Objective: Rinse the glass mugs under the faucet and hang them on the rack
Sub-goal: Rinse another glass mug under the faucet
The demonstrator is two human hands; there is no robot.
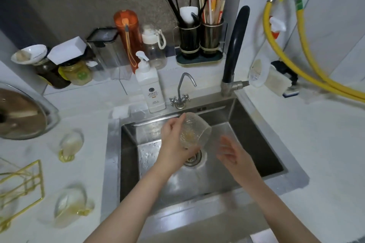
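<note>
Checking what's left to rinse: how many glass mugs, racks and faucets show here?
Glass mugs: 3, one held in the left hand over the sink, two lying on the counter at left
Gold wire rack: 1
Faucets: 2
Total: 6

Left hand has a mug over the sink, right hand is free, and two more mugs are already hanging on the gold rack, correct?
Not quite. The head view shows the left hand holding a mug over the sink and the right hand free, but the two other mugs lie on the counter beside the gold rack, not hanging on it.
</note>
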